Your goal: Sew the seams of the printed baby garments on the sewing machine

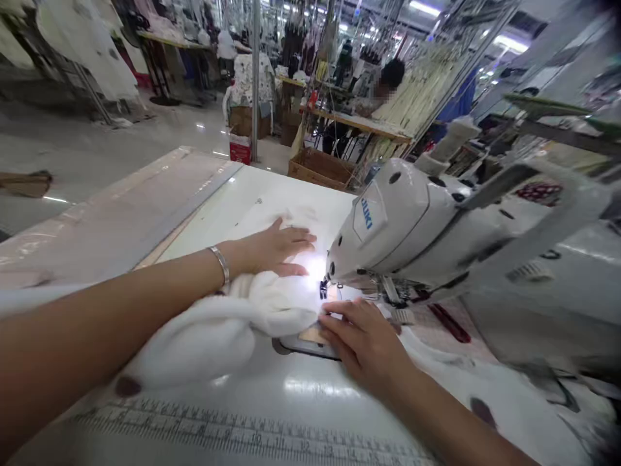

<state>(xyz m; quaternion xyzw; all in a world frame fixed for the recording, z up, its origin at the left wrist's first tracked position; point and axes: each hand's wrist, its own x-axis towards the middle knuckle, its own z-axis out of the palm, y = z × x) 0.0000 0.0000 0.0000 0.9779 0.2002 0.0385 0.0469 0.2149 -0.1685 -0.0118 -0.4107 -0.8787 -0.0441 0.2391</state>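
A white sewing machine (402, 220) with blue lettering stands at the right, its lamp glaring over the needle area. Soft white fabric (208, 340) with a few dark spots lies bunched left of the presser foot (323, 290) and reaches up to it. My left hand (272, 249), a silver bracelet at the wrist, rests on the far side of the fabric with fingers spread. Just in front of the foot, my right hand (366, 333) has its fingertips together on the fabric's edge, beside the metal needle plate (315, 349). What lies under these fingertips is hidden.
A printed ruler scale (252, 437) runs along the table's near edge. Dark red thread snips (449, 322) lie beneath the machine arm. More spotted white fabric (514, 395) is at the right. Beyond the table stand a cardboard box (320, 169), a metal pole (255, 84) and a seated person (383, 90).
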